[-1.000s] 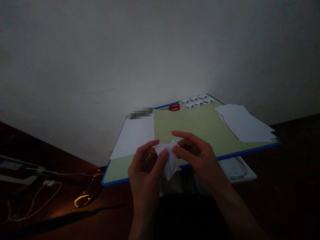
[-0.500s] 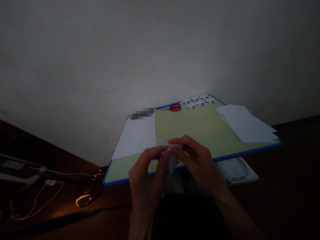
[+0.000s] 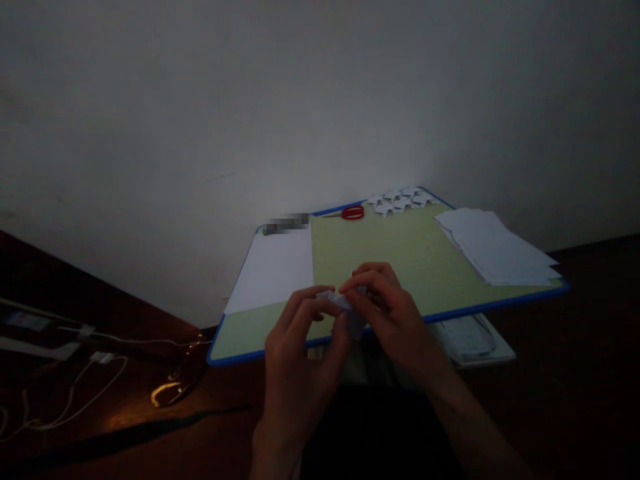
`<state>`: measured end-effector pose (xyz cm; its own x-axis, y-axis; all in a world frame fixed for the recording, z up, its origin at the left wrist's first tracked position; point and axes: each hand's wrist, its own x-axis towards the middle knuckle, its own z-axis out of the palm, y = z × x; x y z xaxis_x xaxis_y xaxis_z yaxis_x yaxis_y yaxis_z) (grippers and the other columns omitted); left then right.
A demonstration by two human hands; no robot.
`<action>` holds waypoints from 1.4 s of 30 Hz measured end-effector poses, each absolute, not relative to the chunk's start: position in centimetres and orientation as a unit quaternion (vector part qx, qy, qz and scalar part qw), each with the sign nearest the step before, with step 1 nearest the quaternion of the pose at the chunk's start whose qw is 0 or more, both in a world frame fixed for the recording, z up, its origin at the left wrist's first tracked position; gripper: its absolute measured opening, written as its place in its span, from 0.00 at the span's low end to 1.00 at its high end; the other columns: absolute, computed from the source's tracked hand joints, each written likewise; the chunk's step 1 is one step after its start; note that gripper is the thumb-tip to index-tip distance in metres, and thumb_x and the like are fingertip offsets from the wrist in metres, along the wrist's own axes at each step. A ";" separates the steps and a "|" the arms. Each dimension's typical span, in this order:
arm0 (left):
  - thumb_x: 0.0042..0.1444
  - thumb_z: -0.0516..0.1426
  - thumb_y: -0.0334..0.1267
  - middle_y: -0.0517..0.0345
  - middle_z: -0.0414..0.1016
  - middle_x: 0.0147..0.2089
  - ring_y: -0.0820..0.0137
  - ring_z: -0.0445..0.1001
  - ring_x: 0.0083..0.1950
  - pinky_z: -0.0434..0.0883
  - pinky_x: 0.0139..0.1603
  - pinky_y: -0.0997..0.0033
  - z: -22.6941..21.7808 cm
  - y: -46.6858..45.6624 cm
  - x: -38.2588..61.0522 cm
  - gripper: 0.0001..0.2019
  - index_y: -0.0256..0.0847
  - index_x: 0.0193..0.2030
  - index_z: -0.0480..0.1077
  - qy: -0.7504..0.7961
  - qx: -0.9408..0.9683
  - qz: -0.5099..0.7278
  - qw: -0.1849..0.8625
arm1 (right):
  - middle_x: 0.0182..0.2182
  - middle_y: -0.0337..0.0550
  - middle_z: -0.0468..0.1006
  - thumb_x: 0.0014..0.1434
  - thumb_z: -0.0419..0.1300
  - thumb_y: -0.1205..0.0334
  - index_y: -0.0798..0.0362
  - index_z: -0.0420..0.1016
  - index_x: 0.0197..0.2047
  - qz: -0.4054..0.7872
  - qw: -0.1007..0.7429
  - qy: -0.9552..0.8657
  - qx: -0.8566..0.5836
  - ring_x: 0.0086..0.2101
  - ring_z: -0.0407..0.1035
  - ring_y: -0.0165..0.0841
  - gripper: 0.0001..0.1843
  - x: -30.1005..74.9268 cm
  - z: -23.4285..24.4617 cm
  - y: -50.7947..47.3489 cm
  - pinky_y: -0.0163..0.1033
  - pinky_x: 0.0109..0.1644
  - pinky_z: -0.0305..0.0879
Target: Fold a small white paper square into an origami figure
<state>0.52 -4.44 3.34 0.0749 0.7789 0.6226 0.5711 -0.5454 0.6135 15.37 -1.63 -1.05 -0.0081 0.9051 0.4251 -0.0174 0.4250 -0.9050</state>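
A small piece of folded white paper point(image 3: 356, 324) is pinched between my two hands, above the near edge of the green tabletop point(image 3: 380, 250). My left hand point(image 3: 305, 343) is closed on its left side, with thumb and fingertips meeting at a fold. On the other side, my right hand point(image 3: 395, 317) grips the paper between thumb and fingers. Part of the paper is covered by my fingers, and the dim light blurs its exact shape.
Red-handled scissors point(image 3: 353, 213) lie at the back edge. Several folded paper pieces point(image 3: 403, 200) sit back right, near a stack of white sheets point(image 3: 495, 247). On the left is a white sheet point(image 3: 275, 270) below a pixelated object point(image 3: 286, 223). White cables point(image 3: 100, 358) hang at lower left.
Both hands have shifted their grip on the folded paper. The paper has turned, and more of my right fingers now wrap over its far side.
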 end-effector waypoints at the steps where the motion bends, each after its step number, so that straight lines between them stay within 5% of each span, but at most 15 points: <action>1: 0.60 0.64 0.28 0.55 0.80 0.48 0.64 0.80 0.49 0.75 0.49 0.66 3.3 -4.4 0.4 0.06 0.44 0.38 0.74 0.456 0.737 0.487 0.106 | 0.49 0.44 0.68 0.70 0.61 0.56 0.45 0.79 0.44 0.382 0.599 -0.597 -0.372 0.46 0.71 0.35 0.05 15.4 -1.1 -1.6 0.37 0.40 0.75; 7: 0.64 0.62 0.28 0.58 0.77 0.50 0.71 0.79 0.45 0.75 0.46 0.74 2.9 -3.8 -0.5 0.09 0.47 0.47 0.73 0.409 0.788 0.446 0.119 | 0.54 0.45 0.67 0.72 0.60 0.58 0.45 0.78 0.46 0.345 0.586 -0.631 -0.374 0.47 0.72 0.36 0.05 16.1 -0.7 -1.8 0.40 0.44 0.77; 13: 0.67 0.59 0.26 0.56 0.74 0.56 0.68 0.78 0.55 0.75 0.54 0.69 2.3 -3.8 -1.6 0.09 0.46 0.45 0.70 0.396 0.822 0.389 0.132 | 0.56 0.44 0.65 0.73 0.59 0.59 0.44 0.77 0.46 0.254 0.576 -0.675 -0.385 0.39 0.72 0.30 0.05 16.5 -0.2 -2.1 0.44 0.47 0.77; 18: 0.68 0.59 0.28 0.54 0.71 0.62 0.66 0.76 0.57 0.76 0.56 0.65 1.7 -3.4 -2.2 0.12 0.49 0.53 0.71 0.383 0.843 0.368 0.089 | 0.56 0.46 0.64 0.74 0.58 0.62 0.45 0.76 0.48 0.209 0.568 -0.697 -0.385 0.50 0.72 0.37 0.06 16.5 -0.2 -2.3 0.46 0.49 0.76; 28: 0.62 0.63 0.25 0.52 0.74 0.55 0.64 0.74 0.53 0.74 0.51 0.63 2.2 -3.8 -1.6 0.08 0.43 0.42 0.75 0.389 0.817 0.426 -0.025 | 0.53 0.43 0.65 0.75 0.56 0.59 0.46 0.76 0.46 0.269 0.547 -0.697 -0.377 0.47 0.72 0.33 0.07 16.3 -0.4 -2.1 0.46 0.53 0.73; 34: 0.58 0.67 0.24 0.57 0.76 0.50 0.67 0.77 0.52 0.75 0.53 0.66 1.8 -3.6 -0.8 0.10 0.44 0.41 0.75 0.411 0.749 0.515 0.072 | 0.49 0.41 0.69 0.74 0.58 0.59 0.46 0.75 0.45 0.357 0.558 -0.648 -0.376 0.50 0.70 0.34 0.06 16.2 -0.4 -1.7 0.42 0.52 0.70; 42: 0.60 0.66 0.28 0.61 0.76 0.47 0.69 0.78 0.49 0.78 0.49 0.70 0.4 -3.6 1.2 0.09 0.47 0.42 0.76 0.362 0.573 0.634 0.372 | 0.45 0.37 0.73 0.73 0.58 0.59 0.45 0.75 0.44 0.440 0.568 -0.589 -0.371 0.42 0.70 0.30 0.04 16.0 0.3 -1.9 0.37 0.45 0.68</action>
<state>1.22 -3.55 0.39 -0.0666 0.8868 0.4572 -0.0574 -0.4609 0.8856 16.02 -1.91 0.31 -0.0803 0.9361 0.3425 -0.0628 0.3382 -0.9390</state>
